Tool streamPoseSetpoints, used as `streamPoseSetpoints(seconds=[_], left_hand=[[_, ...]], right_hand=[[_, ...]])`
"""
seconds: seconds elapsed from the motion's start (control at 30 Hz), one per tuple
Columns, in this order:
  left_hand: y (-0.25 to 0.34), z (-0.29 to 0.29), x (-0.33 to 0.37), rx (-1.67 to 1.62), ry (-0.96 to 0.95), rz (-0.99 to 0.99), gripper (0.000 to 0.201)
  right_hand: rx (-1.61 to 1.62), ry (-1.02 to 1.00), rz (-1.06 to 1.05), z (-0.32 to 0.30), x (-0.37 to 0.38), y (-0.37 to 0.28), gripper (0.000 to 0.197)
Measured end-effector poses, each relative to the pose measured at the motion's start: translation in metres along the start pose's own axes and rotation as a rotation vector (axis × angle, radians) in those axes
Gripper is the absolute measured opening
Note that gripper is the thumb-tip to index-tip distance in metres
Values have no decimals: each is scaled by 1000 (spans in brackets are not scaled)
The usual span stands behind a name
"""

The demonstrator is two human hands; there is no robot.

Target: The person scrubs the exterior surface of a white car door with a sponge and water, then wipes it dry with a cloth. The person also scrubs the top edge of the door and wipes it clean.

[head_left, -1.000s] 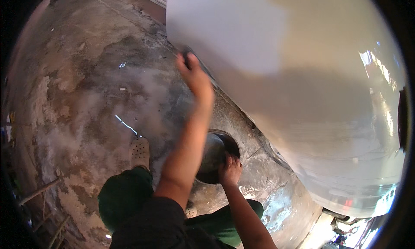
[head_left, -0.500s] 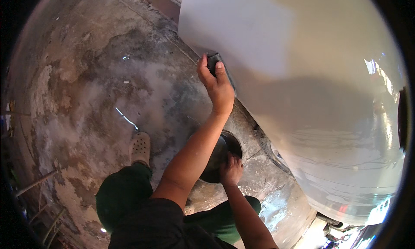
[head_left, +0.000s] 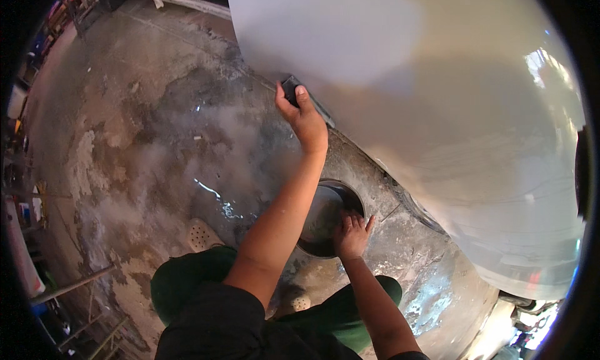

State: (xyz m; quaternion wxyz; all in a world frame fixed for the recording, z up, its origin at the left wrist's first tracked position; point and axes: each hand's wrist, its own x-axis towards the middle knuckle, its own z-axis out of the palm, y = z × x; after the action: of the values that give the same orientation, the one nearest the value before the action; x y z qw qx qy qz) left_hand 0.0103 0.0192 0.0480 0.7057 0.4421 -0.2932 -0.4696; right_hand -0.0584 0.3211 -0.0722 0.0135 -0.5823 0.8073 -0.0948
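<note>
My left hand point(head_left: 305, 119) is closed round a dark, flat-sided block point(head_left: 291, 90) like a sanding block. The block lies against the edge of a large, pale, glossy car body panel point(head_left: 387, 110). Lower down, a round dark bucket point(head_left: 320, 254) stands on the floor with greyish liquid in it. My right hand point(head_left: 352, 236) is at its near right rim, several fingers bent over the inside and one digit outside. The lower parts of those fingers are partly hidden.
Wet, stained concrete floor point(head_left: 156, 166) spreads to the left. Part of a wheel point(head_left: 412, 207) shows under the panel. A metal rack point(head_left: 78, 285) stands at the lower left. My light clogs point(head_left: 203, 235) are close to the bucket.
The view has shifted, so the panel's edge and the bucket sit differently in it. My left hand still holds the block at the panel's edge. A digit of my right hand now sticks outward.
</note>
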Motion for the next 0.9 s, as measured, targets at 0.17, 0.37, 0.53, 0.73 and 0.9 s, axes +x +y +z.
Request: streamPoseSetpoints(seconds=[0.17, 0.37, 0.53, 0.73, 0.9], left_hand=[[-1, -8, 7, -46, -68, -1, 65], [-25, -25, 57, 176, 92, 169, 58], [-19, -8, 61, -10, 150, 29, 57], [-32, -5, 38, -103, 86, -36, 58], [-27, -13, 40, -140, 99, -60, 58]], right_hand=[[-84, -2, -37, -7, -2, -3, 44], [239, -606, 72, -18, 21, -50, 38], [157, -1034, -164, 85, 38, -39, 35], [461, -937, 362, 130, 9, -34, 44], [1126, -1132, 556, -88, 114, -62, 22]])
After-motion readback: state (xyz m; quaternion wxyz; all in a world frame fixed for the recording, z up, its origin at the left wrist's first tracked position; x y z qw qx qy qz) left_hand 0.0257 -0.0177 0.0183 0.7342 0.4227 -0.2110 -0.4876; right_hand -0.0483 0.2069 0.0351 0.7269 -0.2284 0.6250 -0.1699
